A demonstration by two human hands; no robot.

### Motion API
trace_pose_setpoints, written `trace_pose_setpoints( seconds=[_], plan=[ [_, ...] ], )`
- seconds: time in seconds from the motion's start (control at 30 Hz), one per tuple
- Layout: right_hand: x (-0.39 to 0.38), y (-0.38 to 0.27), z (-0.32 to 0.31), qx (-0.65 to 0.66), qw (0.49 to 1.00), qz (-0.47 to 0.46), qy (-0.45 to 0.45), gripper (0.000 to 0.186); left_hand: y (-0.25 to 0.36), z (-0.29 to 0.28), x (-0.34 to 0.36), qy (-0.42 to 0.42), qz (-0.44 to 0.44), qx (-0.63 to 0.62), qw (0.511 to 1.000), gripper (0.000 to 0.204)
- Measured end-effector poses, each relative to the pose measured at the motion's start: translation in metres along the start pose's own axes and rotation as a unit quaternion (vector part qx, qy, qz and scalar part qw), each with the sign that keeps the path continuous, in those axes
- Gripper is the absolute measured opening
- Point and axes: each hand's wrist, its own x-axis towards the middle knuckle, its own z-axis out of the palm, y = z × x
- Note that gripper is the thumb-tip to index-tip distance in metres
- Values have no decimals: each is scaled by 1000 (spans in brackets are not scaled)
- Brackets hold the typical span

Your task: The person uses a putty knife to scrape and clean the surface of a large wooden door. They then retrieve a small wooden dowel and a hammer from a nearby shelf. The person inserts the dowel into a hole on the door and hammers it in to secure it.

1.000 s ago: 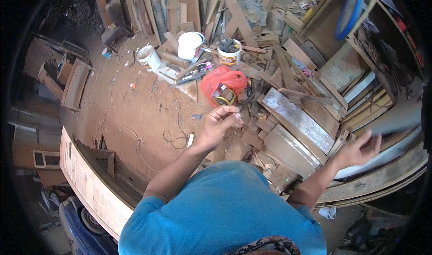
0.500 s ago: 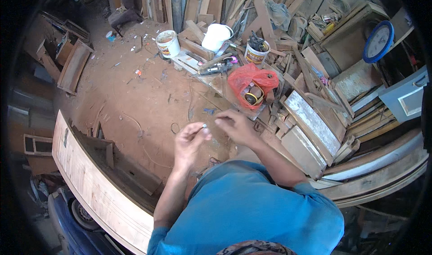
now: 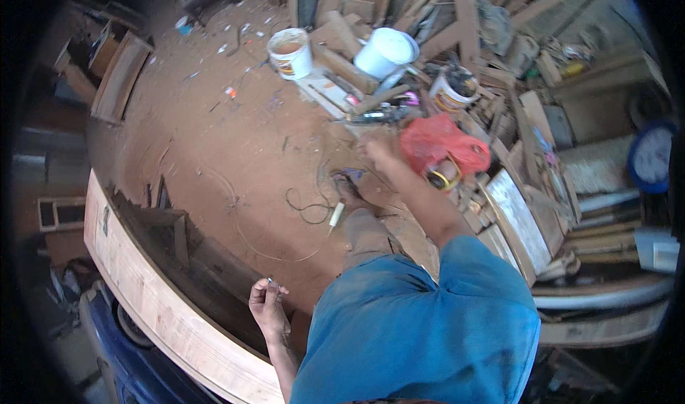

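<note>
My left hand is closed in a pinch, low beside the long wooden panel. A tiny pale piece shows at its fingertips, too small to name. My right hand is stretched forward and smeared by motion, so its fingers do not show clearly. It is close to the low board with tools on it, left of a red plastic bag. A roll of tape shows at the bag's mouth. A small white tube with a thin tip is near my foot.
A white bucket, a closed white tub and a bucket of tools stand beyond the board. Piled timber and a blue-rimmed clock are at the right. A thin cord lies on the dirt floor.
My hands have drawn apart: the left moved down and back, the right reached forward toward the tools. The view has shifted, and the white tube and my foot now show.
</note>
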Motion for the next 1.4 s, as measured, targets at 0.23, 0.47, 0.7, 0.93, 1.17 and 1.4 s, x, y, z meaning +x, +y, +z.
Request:
trace_pose_setpoints(
  seconds=[0.23,0.47,0.7,0.93,1.17,1.4],
  plan=[
    [248,36,2,-88,952,83,281,50,64,61,82,108,-44,9,993,7],
    [363,64,-113,230,969,71,-56,39,131,105,186,72,-73,41,994,11],
    [318,12,-57,214,959,67,176,41,163,89,223,115,-54,37,991,16],
    [209,-39,39,206,972,-30,104,43,177,26,245,131,-5,-97,987,12],
    [8,-55,202,2,990,113,84,43,201,-100,306,118,62,-223,966,9],
    [-6,-56,459,49,972,218,-77,22,276,-233,347,81,139,-245,956,8]
  ],
)
